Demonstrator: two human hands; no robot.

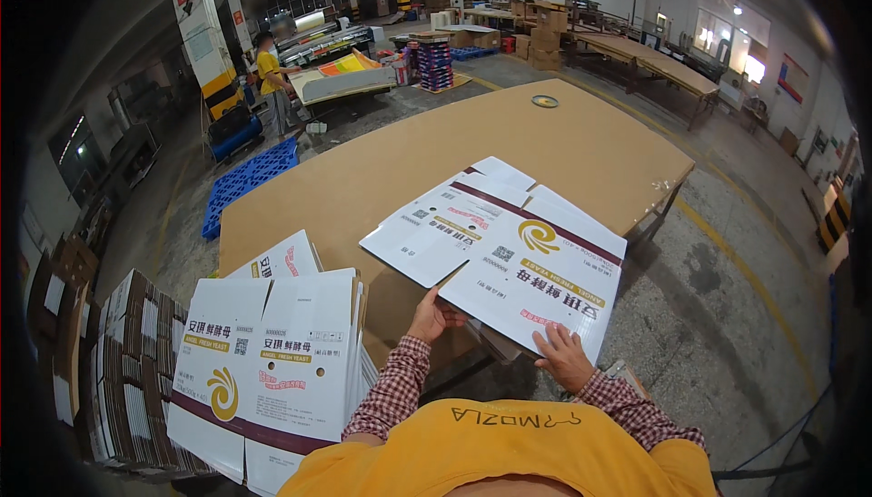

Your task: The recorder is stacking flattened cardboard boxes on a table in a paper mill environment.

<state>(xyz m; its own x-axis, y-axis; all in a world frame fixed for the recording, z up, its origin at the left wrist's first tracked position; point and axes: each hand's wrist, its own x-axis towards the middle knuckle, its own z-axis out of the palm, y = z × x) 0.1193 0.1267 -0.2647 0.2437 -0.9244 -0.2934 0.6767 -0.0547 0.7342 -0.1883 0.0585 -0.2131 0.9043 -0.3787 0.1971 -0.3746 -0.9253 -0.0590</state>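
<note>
A flattened white carton [490, 293] with a maroon band, gold swirl and printing lies at a slant over the near edge of the brown-topped table [363, 170]. My left hand [434, 317] is closed on its near left edge, by a slot, with some fingers under the board. On the near right edge lies my right hand [565, 358], fingers over the printed face; its hold beneath is hidden. More flattened cartons show under this one. To the left, a stack of matching flattened cartons [300, 315] stands near my left forearm.
Bundled flat cartons [136, 370] are piled at the far left. A blue pallet [250, 179] lies beyond the table's left side. A small round dish [544, 101] sits at the table's far end. Farther back, a person in yellow [271, 72] stands beside a machine.
</note>
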